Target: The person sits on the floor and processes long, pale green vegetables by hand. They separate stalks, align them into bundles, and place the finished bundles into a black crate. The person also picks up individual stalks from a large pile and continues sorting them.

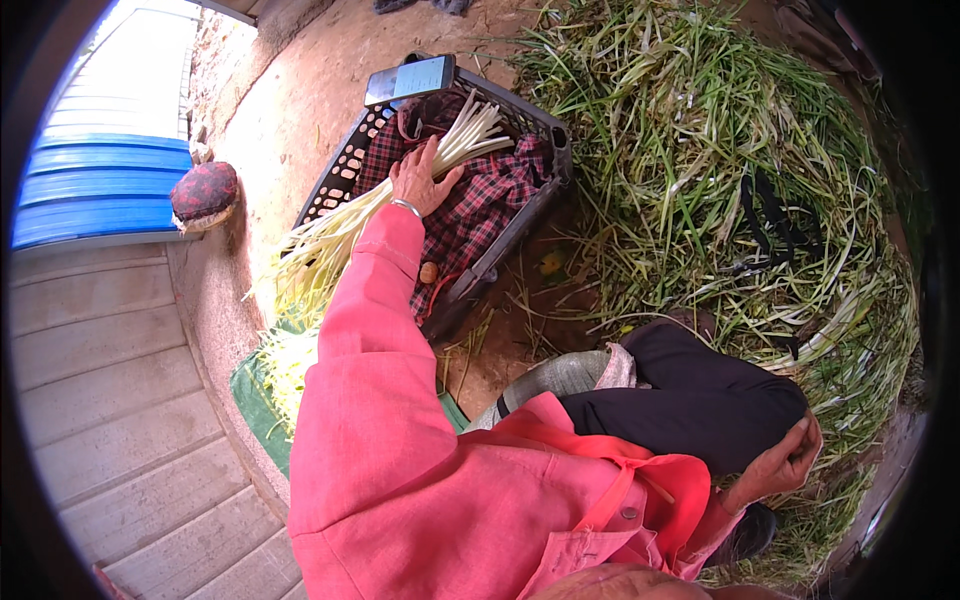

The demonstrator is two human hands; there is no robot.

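My left hand (424,180) lies palm down, fingers spread, against a long bundle of pale-stemmed leafy vegetable, likely blanched chives (450,146). The bundle lies slanting across a black plastic crate (517,225) lined with red-and-black plaid cloth (480,199). White stem ends point up and right; yellowish leaf ends (304,266) hang over the crate's lower left side. A silver bracelet (406,207) circles my left wrist. My right hand (784,459) rests with curled fingers at my dark-trousered knee (757,397); its palm is hidden.
A smartphone (420,79) with a lit screen leans on the crate's far rim. Loose green leaves (712,165) form a large heap on the right. More pale leaves (292,367) lie on a green sheet (259,409). A round padded stool (204,191) stands left.
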